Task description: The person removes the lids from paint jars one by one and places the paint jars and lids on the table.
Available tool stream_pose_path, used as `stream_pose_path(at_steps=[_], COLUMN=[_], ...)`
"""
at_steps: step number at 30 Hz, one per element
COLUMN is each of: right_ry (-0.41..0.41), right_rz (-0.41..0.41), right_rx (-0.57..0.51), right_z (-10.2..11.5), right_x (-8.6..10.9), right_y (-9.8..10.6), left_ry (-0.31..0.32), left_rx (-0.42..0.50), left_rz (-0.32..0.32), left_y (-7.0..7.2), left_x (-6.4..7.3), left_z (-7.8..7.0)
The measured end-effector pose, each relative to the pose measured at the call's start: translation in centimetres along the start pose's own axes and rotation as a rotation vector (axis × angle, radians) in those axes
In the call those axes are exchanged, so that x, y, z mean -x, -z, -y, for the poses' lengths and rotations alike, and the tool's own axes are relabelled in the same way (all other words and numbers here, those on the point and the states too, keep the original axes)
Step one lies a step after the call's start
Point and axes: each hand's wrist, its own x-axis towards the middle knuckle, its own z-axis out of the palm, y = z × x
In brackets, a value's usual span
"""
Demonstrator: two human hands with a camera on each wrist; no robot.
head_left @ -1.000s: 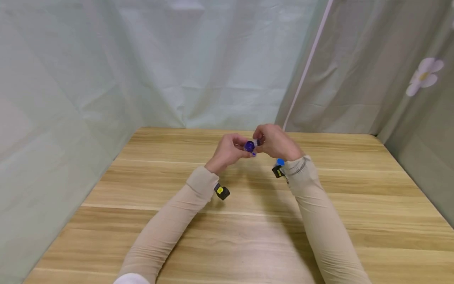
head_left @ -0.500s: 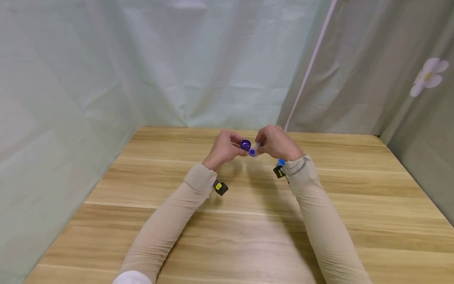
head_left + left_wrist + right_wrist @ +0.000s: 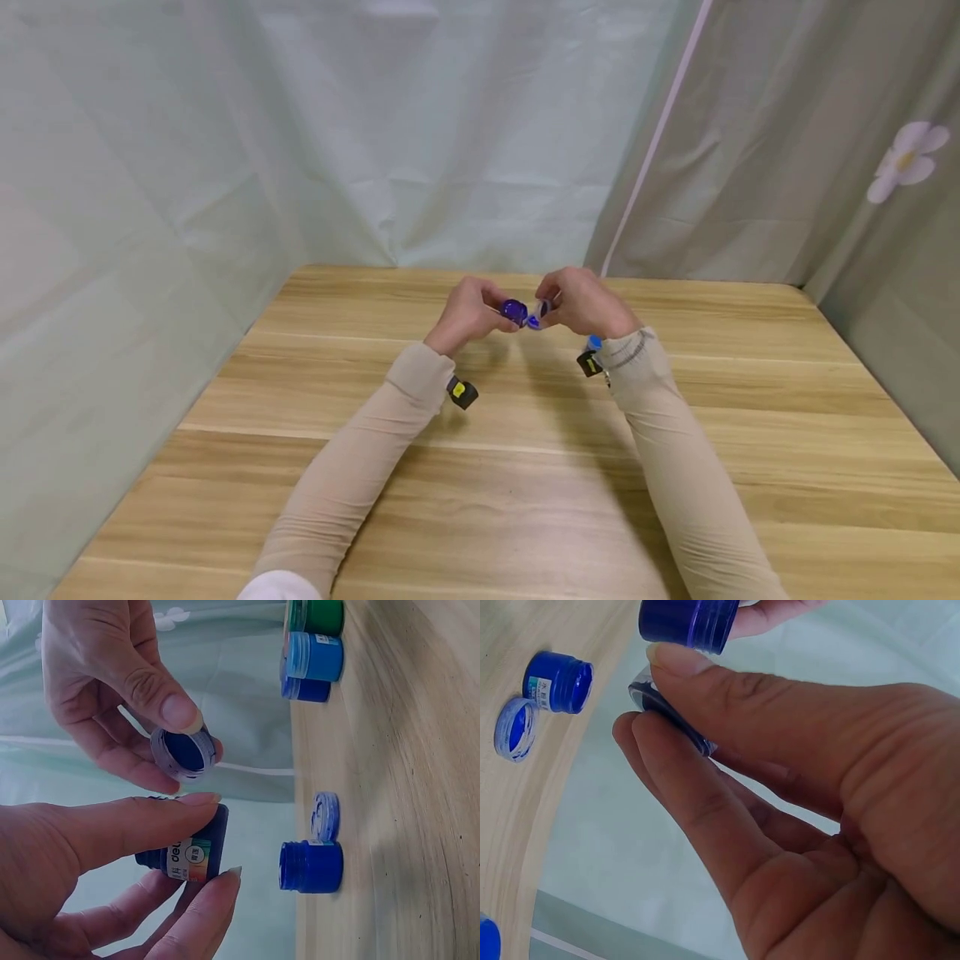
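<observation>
My left hand point(image 3: 467, 315) holds a small dark blue paint jar point(image 3: 514, 312) between thumb and fingers, above the far half of the table. In the left wrist view this paint jar point(image 3: 196, 855) shows a printed label. My right hand point(image 3: 583, 305) pinches a clear round jar lid point(image 3: 184, 754) by its rim, its inside coated dark blue. Lid and jar are apart, side by side. Below them on the table stands an uncapped bright blue paint jar point(image 3: 313, 866), with its smeared lid point(image 3: 325, 816) lying beside it.
Several more paint jars stand on the wooden table point(image 3: 480, 517) near my right wrist, among them a light blue jar point(image 3: 319, 656), a green jar point(image 3: 319, 616) and a darker blue jar point(image 3: 309, 690). Pale curtains point(image 3: 450, 142) hang behind the table.
My left hand has moved slightly left with the dark blue jar and turned it, widening the gap to the lid. The right hand has stayed nearly in place, holding the lid.
</observation>
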Motion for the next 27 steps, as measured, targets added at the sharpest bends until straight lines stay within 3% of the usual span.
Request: stream_pose_path(at_steps=[8, 18, 24, 27], right_ry=[-0.057, -0.09, -0.11, -0.098], right_rz=[0.049, 0.165, 0.247, 0.266], right_rx=[0.071, 0.129, 0.156, 0.146], right_z=[-0.3, -1.0, -1.5, -1.8], right_x=[-0.4, -0.8, -1.0, -1.2], right_y=[-0.5, -1.5, -2.0, -2.2], left_ry=[0.022, 0.047, 0.021, 0.003], left_rx=[-0.039, -0.176, -0.169, -0.177], left_rz=[0.005, 0.005, 0.092, 0.101], left_y=[-0.4, -1.7, -2.1, -2.0], left_x=[-0.1, -0.6, -1.1, -1.3], left_z=[0.4, 1.5, 2.2, 2.6])
